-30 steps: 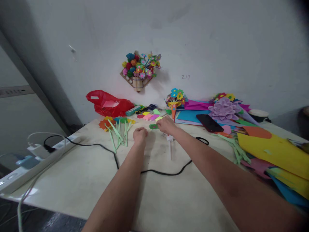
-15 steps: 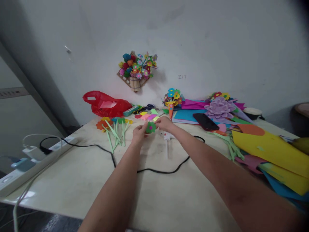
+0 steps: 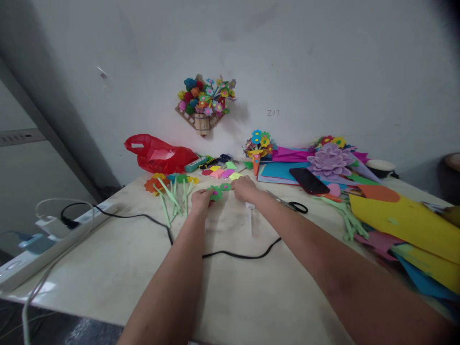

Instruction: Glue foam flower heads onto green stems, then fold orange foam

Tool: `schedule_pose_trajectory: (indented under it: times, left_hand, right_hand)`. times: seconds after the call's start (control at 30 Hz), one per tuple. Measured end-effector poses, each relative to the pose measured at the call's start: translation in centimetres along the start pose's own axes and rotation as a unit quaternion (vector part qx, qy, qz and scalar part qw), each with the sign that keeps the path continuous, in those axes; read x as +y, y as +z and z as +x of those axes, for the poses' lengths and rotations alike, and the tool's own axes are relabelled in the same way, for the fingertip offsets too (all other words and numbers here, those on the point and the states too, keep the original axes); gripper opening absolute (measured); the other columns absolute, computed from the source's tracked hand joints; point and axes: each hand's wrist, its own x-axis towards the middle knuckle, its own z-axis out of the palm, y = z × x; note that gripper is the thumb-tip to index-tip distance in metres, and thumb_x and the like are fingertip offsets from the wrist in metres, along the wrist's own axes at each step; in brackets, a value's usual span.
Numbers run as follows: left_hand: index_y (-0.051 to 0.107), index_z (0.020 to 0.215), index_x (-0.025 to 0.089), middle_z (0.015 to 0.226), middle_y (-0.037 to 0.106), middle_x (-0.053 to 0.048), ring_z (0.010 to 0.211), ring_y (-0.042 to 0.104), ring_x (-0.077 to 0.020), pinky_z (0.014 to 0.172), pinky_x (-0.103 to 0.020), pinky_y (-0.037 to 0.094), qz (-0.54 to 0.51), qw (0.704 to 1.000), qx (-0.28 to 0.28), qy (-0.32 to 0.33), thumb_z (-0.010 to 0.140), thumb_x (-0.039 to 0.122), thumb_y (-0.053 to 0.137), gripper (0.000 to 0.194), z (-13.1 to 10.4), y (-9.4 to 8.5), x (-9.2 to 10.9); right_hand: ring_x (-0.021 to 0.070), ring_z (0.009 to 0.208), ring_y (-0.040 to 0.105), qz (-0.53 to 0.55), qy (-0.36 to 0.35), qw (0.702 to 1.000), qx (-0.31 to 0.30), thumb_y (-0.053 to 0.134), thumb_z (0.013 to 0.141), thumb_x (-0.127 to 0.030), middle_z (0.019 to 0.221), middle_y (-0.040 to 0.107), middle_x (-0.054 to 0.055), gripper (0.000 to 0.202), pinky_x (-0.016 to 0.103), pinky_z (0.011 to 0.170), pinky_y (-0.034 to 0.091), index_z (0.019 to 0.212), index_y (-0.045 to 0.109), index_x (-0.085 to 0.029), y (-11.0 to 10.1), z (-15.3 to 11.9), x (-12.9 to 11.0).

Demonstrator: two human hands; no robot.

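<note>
Two green foam flowers with pink centres are between my hands above the table. My left hand (image 3: 200,198) pinches the nearer green flower (image 3: 216,193) by its left edge. Beside it, at the fingertips of my closed right hand (image 3: 245,188), is the other green flower (image 3: 225,187); the exact grip is hidden. Under my right wrist lies a white tool, perhaps a glue gun (image 3: 250,206), mostly covered by the arm. Scissors (image 3: 297,207) with black handles lie right of that forearm. Small coloured foam pieces (image 3: 217,172) are spread just beyond my hands.
Pale green strips (image 3: 172,201) and foam flowers (image 3: 154,183) lie to the left, near a red plastic bag (image 3: 161,155). A black cord (image 3: 143,216) crosses the table from a power strip (image 3: 89,215). On the right are a phone (image 3: 309,180) and yellow foam sheets (image 3: 402,220).
My left hand has moved slightly left and down. Two green flowers now show between my hands where one showed before. The scissors' blades now show beside my right forearm.
</note>
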Motion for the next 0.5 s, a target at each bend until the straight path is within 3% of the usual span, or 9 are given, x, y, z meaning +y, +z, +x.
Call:
schedule_pose_trajectory:
  times: [0.23,0.5]
  left_hand:
    - [0.048,0.051,0.017,0.034,0.041,0.004,0.033,0.045,-0.0102,0.034,-0.02,0.03,0.01,1.0,0.012,-0.018,0.064,0.02,0.057,0.016,0.1,0.0,0.2]
    - [0.054,0.063,0.014,0.047,0.052,0.001,0.043,0.055,-0.0136,0.035,-0.019,0.031,0.072,0.997,0.023,-0.032,0.066,0.021,0.057,0.007,0.5,0.0,0.0]
  right_hand:
    - [0.024,0.103,0.05,-0.081,-0.066,0.992,-0.073,0.047,0.074,-0.015,0.101,0.063,0.01,0.025,0.036,0.084,0.033,0.09,0.066,-0.018,0.5,1.3,-0.7]
    - [0.0223,0.109,0.047,-0.066,-0.067,0.995,-0.046,0.042,0.078,-0.012,0.118,0.056,0.01,0.035,0.034,0.088,0.03,0.107,0.06,-0.017,0.6,0.7,-0.4]
